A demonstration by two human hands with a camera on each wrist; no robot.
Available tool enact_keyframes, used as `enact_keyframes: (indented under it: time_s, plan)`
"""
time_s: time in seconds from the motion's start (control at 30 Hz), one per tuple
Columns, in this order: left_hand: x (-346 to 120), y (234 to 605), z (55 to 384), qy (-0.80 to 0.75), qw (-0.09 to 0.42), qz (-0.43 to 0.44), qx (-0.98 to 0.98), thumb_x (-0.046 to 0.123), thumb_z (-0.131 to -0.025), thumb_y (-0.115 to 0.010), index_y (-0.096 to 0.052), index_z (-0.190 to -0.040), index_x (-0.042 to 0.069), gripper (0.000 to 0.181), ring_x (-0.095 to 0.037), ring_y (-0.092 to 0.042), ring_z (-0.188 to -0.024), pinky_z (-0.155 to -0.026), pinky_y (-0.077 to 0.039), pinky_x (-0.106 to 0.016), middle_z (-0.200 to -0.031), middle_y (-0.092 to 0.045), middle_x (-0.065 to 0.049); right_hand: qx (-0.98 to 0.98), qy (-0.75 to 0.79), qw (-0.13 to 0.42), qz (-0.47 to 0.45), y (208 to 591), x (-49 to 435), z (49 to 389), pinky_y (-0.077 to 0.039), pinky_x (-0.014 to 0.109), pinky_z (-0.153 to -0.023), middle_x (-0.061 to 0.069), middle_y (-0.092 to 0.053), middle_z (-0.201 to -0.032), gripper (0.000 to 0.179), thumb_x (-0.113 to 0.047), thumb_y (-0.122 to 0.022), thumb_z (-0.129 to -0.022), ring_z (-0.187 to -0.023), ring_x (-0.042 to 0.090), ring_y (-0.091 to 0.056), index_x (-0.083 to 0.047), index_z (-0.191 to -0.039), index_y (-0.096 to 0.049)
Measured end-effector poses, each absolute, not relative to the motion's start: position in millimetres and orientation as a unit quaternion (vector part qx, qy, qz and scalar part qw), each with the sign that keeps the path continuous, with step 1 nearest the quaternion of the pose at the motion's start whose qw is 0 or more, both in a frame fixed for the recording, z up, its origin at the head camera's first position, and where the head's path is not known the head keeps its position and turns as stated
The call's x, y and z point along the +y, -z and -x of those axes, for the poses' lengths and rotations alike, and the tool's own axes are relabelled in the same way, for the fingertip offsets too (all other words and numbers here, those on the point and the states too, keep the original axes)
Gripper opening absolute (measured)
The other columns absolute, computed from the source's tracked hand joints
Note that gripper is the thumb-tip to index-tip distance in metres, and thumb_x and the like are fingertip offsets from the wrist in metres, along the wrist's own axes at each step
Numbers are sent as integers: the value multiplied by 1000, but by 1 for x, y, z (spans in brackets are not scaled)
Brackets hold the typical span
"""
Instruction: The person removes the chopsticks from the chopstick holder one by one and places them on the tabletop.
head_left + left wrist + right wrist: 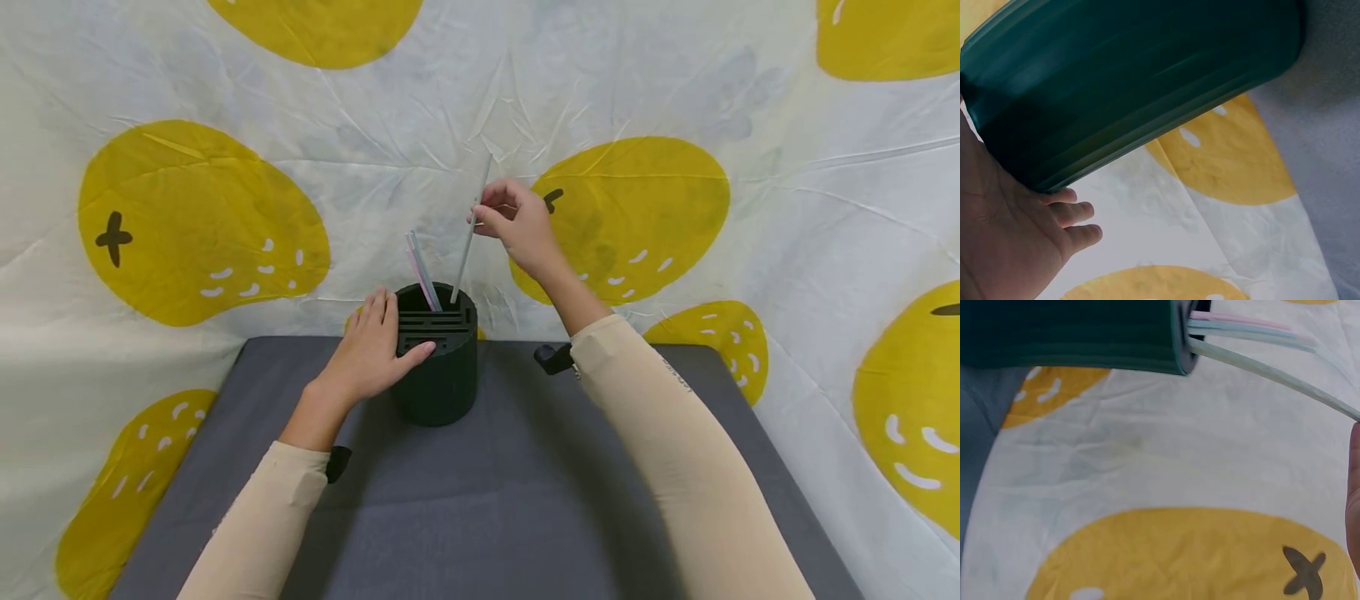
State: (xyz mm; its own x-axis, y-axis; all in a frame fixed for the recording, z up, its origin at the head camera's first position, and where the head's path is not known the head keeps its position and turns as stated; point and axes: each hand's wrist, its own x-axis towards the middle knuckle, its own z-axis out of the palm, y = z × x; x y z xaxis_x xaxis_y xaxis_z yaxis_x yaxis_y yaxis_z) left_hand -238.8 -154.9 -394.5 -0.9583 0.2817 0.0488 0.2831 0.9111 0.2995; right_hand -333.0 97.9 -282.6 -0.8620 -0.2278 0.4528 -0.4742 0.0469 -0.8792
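Observation:
A dark green cylindrical holder [442,387] with a slotted black top [427,323] stands upright on the table. My left hand [367,354] rests on its left rim, fingers straight and thumb laid across the slots. The left wrist view shows several fingertips [1079,214] reaching past the rim. With thumb and fingers, my right hand [517,225] pinches a long pale straw [464,258] above the holder. That straw slants down, its lower end inside the opening. A pink straw [1241,319] and a light blue straw [1254,332] lean together in the same opening.
The holder is near the back edge of a table covered in dark grey cloth [450,517]. Close behind hangs a white curtain [420,108] printed with large yellow fruit shapes. Dark wrist mounts [553,359] stick out from both sleeves.

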Motion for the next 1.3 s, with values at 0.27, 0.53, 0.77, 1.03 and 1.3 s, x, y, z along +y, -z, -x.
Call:
enact_keyframes:
  time_s: [0.27,0.53,0.77,1.03,1.3]
  plan:
    - [-155,395,237,154,2,148,-977,83,-95,-33,1,-165,-1,114,-44,-2,-160,-127,-8,-64,-172,5,-23,-683,-679,125,-237,266,128,322,-62,28,-83,9,-65,-100,10,-2,-67,-99,-93,22,-73,-2,-107,-60]
    - [-155,397,238,156,0,145,-977,85,-94,-31,4,-165,1,115,-42,1,-160,-127,-7,-64,-173,7,-20,-653,-707,134,-238,258,161,307,-63,29,-78,11,-65,-97,10,4,-67,-97,-85,21,-73,-2,-101,-60]
    - [-155,395,239,151,-1,146,-978,84,-94,-31,0,-165,-1,115,-43,0,-160,-127,-8,-64,-173,7,-21,-687,-687,114,-209,273,188,294,-63,30,-80,11,-63,-99,12,-2,-68,-98,-87,21,-73,-1,-105,-59]
    - [-156,395,240,152,1,148,-977,84,-95,-31,-2,-165,-3,115,-45,-3,-160,-126,-9,-65,-172,2,-24,-740,-645,89,-169,316,205,285,-63,27,-75,8,-64,-99,21,-10,-69,-100,-84,14,-74,2,-114,-59]
    - [-154,395,241,157,0,147,-977,84,-95,-32,-2,-165,-2,115,-43,-3,-160,-127,-8,-64,-173,3,-24,-786,-601,35,-142,369,216,279,-64,31,-76,12,-61,-100,32,-10,-67,-101,-84,14,-75,11,-122,-56]
